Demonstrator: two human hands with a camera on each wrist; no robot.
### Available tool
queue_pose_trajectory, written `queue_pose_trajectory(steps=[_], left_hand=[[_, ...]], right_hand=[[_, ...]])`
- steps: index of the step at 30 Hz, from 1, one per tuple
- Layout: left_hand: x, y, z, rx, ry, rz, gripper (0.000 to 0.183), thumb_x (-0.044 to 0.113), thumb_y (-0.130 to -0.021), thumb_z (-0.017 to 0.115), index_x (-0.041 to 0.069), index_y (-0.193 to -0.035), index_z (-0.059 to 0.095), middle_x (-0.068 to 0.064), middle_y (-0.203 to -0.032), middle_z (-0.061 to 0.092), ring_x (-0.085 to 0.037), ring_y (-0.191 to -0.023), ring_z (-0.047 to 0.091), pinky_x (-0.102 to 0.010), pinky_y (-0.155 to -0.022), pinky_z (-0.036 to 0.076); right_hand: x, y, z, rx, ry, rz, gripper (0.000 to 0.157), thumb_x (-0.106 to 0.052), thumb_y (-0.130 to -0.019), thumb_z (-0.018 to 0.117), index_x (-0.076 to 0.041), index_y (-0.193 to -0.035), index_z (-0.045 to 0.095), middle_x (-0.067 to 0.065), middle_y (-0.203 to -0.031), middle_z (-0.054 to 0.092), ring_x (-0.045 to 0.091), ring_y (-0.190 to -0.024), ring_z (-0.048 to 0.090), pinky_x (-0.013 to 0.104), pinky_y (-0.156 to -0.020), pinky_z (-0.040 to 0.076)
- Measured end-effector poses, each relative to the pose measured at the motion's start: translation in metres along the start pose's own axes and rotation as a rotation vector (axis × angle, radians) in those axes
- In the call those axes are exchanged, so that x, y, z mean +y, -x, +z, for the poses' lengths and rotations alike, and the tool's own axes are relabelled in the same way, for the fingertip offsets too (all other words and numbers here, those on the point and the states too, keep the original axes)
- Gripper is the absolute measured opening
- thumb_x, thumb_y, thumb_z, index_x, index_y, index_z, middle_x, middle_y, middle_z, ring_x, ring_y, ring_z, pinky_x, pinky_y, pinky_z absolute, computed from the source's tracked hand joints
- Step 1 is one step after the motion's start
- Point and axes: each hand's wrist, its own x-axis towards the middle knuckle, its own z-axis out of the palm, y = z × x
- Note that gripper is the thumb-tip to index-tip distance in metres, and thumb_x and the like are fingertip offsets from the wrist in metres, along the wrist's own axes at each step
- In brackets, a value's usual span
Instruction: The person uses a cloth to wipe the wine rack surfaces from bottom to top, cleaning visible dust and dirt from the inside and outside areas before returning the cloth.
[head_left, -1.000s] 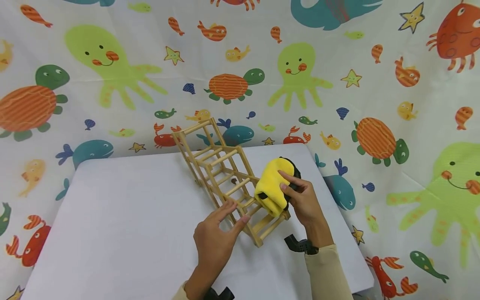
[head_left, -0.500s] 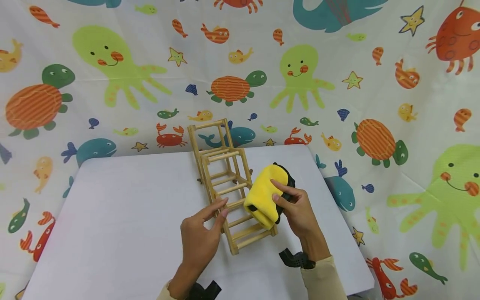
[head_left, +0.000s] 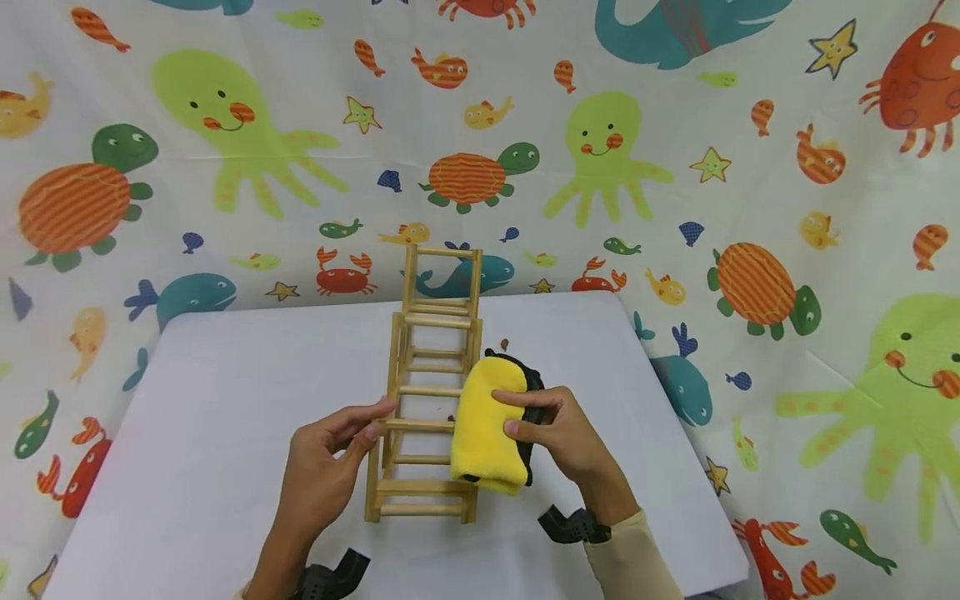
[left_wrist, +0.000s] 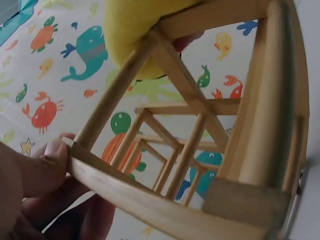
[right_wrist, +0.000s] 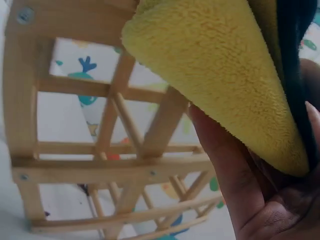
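A small wooden rack (head_left: 435, 322) with several rungs and stepped tiers stands on the white table, its narrow front toward me. My left hand (head_left: 322, 462) pinches the rack's left edge between thumb and fingers; the left wrist view shows the thumb (left_wrist: 55, 155) on a wooden corner. Against the rack's right side lies a folded yellow cloth (head_left: 487, 417) with a dark border, which my right hand (head_left: 573, 437) grips by its right part. In the right wrist view the fluffy cloth (right_wrist: 215, 65) hides part of the rack frame.
The white table (head_left: 225, 433) stretches to both sides of the rack. Behind it hangs a white curtain (head_left: 465, 125) printed with sea animals. Small dark specks (head_left: 504, 343) lie right of the rack. A dark wrist mount (head_left: 573, 525) sits on each arm.
The rack has turned from a slant to almost straight toward me, its front end swinging left. My left hand has moved left with it. The right hand and cloth have shifted left and nearer.
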Motion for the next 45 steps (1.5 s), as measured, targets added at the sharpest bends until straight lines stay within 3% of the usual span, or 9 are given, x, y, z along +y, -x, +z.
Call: queue_pose_trajectory(steps=[3, 7, 13, 18, 22, 26, 31, 38, 45], left_hand=[[-0.006, 0.003, -0.005, -0.004, 0.021, -0.007, 0.026, 0.007, -0.102, 0.069, 0.010, -0.126, 0.077, -0.010, -0.131, 0.076, 0.001, -0.117, 0.072, -0.017, -0.087, 0.061], [-0.009, 0.008, -0.007, 0.026, -0.008, -0.029, 0.026, 0.010, -0.102, 0.071, 0.010, -0.127, 0.077, -0.008, -0.133, 0.076, 0.004, -0.116, 0.071, -0.017, -0.084, 0.061], [-0.009, 0.020, -0.002, 0.201, -0.118, -0.108, 0.035, 0.023, -0.091, 0.086, 0.028, -0.125, 0.078, 0.006, -0.115, 0.082, 0.003, -0.093, 0.076, -0.013, -0.080, 0.059], [-0.010, 0.028, 0.012, 0.323, -0.194, -0.054, 0.042, 0.021, -0.083, 0.093, 0.028, -0.122, 0.079, 0.008, -0.103, 0.084, 0.008, -0.081, 0.074, -0.013, -0.073, 0.059], [-0.009, 0.027, 0.022, 0.354, -0.237, 0.027, 0.043, 0.013, -0.083, 0.093, 0.018, -0.123, 0.080, 0.002, -0.103, 0.084, 0.008, -0.080, 0.074, -0.010, -0.071, 0.058], [-0.010, 0.022, 0.025, 0.370, -0.235, 0.136, 0.041, 0.005, -0.085, 0.089, 0.008, -0.124, 0.079, -0.007, -0.103, 0.084, -0.001, -0.077, 0.076, -0.010, -0.068, 0.057], [-0.016, 0.016, 0.015, 0.396, -0.265, 0.196, 0.042, 0.002, -0.087, 0.087, 0.003, -0.128, 0.077, -0.014, -0.102, 0.082, 0.000, -0.073, 0.075, -0.007, -0.065, 0.055], [-0.025, 0.000, -0.016, 0.366, -0.278, 0.152, 0.040, 0.000, -0.088, 0.084, 0.004, -0.128, 0.076, -0.015, -0.106, 0.082, 0.013, -0.081, 0.069, -0.004, -0.067, 0.052], [-0.039, -0.034, -0.049, 0.282, -0.292, 0.081, 0.040, 0.006, -0.092, 0.082, 0.008, -0.132, 0.075, -0.011, -0.115, 0.080, 0.026, -0.089, 0.062, -0.002, -0.072, 0.051]], right_hand=[[0.000, -0.012, -0.009, 0.030, 0.001, -0.011, 0.040, -0.002, -0.098, 0.072, -0.001, -0.138, 0.069, 0.002, -0.142, 0.070, 0.012, -0.122, 0.068, 0.028, -0.097, 0.062], [-0.005, -0.039, -0.026, 0.177, -0.041, -0.039, 0.039, 0.000, -0.100, 0.070, -0.010, -0.137, 0.072, 0.000, -0.136, 0.072, 0.012, -0.117, 0.070, 0.026, -0.095, 0.062], [-0.016, -0.117, -0.049, 0.366, -0.119, -0.101, 0.041, 0.003, -0.101, 0.067, -0.009, -0.140, 0.070, 0.007, -0.139, 0.067, 0.014, -0.116, 0.069, 0.024, -0.097, 0.060], [-0.023, -0.185, -0.064, 0.341, -0.014, -0.112, 0.044, -0.004, -0.099, 0.073, -0.009, -0.143, 0.067, 0.007, -0.153, 0.062, 0.018, -0.132, 0.064, 0.025, -0.105, 0.057], [-0.015, -0.215, -0.073, 0.241, 0.102, -0.011, 0.043, -0.009, -0.099, 0.075, -0.014, -0.141, 0.069, 0.002, -0.155, 0.062, 0.021, -0.144, 0.056, 0.036, -0.119, 0.049], [-0.009, -0.222, -0.072, 0.192, 0.177, 0.082, 0.041, -0.009, -0.098, 0.077, -0.015, -0.138, 0.072, 0.002, -0.153, 0.064, 0.019, -0.149, 0.051, 0.042, -0.124, 0.044], [-0.008, -0.222, -0.066, 0.273, 0.191, 0.065, 0.039, -0.011, -0.095, 0.081, -0.018, -0.133, 0.076, 0.001, -0.149, 0.066, 0.021, -0.139, 0.060, 0.036, -0.111, 0.056], [-0.015, -0.207, -0.060, 0.362, 0.157, 0.003, 0.038, -0.009, -0.095, 0.080, -0.015, -0.132, 0.077, 0.001, -0.148, 0.068, 0.020, -0.136, 0.062, 0.028, -0.101, 0.060], [-0.023, -0.183, -0.055, 0.444, 0.171, -0.026, 0.036, -0.011, -0.095, 0.081, -0.018, -0.130, 0.078, 0.001, -0.146, 0.069, 0.022, -0.130, 0.067, 0.028, -0.099, 0.061]])
